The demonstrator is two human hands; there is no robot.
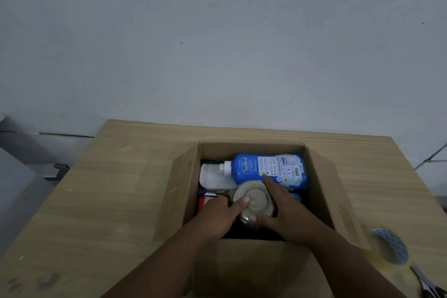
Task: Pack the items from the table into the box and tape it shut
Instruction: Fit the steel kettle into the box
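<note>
Both forearms come in from six o'clock over the near flap [254,264] of the cardboard box [321,186], and the two hands meet inside it around a round metal pot [256,197]. On the left hand [215,219] the thumb lies across the pot's pale round face and the fingers curl round its nine o'clock side, gripping it. The right hand [287,215] clasps the three o'clock side, thumb pressed on the near rim and forefinger stretched straight along the far edge until its tip touches the label of a blue bottle [268,168]; its other fingers are hidden behind the pot. That bottle lies on its side along the box's twelve o'clock wall, white cap pointing toward nine. Just beside the cap, at ten o'clock, sits a white container [212,178], and something red [201,203] shows against the nine o'clock wall, too hidden to name. Outside the open box, on the wooden table [108,189], a tape roll [389,247] lies at four o'clock, with scissors [425,283] just beyond it at the frame's corner.
</note>
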